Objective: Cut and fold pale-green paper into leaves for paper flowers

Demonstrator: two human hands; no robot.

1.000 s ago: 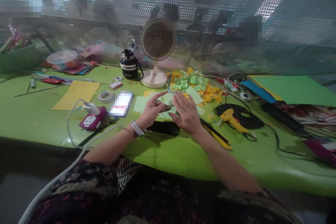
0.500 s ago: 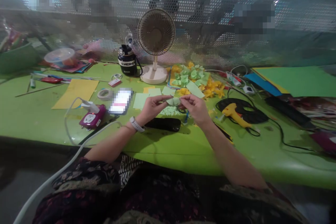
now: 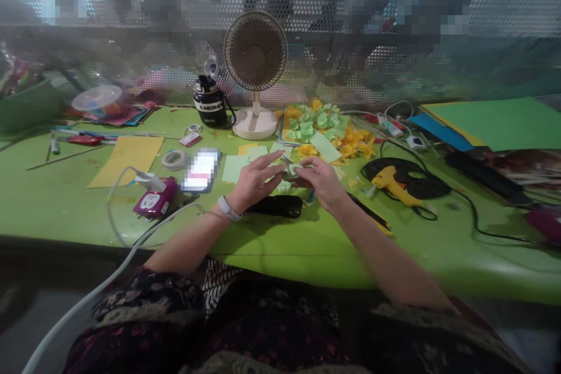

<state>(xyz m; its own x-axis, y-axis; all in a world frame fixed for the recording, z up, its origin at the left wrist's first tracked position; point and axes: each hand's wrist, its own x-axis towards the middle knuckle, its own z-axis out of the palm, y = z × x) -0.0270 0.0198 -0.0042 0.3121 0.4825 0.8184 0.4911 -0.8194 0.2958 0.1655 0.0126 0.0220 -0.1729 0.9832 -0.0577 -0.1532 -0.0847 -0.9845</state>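
A person seated at a green table (image 3: 65, 210) works a small pale-green paper piece (image 3: 290, 171), pinched between the fingertips of both hands and held just above the tabletop, directly in front of a desk fan (image 3: 255, 52). The left hand (image 3: 255, 182), a white band at its wrist, closes on the piece from the fan's left; the right hand (image 3: 323, 182) grips its other edge from the fan's right. The picture is soft here, so the fold itself cannot be made out.

Nearer the person than the fan, under the wrists, lies a black case (image 3: 277, 206). Just right of the fan sits a heap of folded green and yellow paper shapes (image 3: 326, 127); farther right of it are a yellow glue gun (image 3: 391, 183) on a black coiled cord and sheets of green card (image 3: 499, 123). Touching close on the fan's left stands a black bottle (image 3: 209, 106). Left of the fan and nearer the person lie a phone (image 3: 200, 170), a tape roll (image 3: 174, 159), a yellow sheet (image 3: 127, 158) and a purple plug adapter (image 3: 153, 201).
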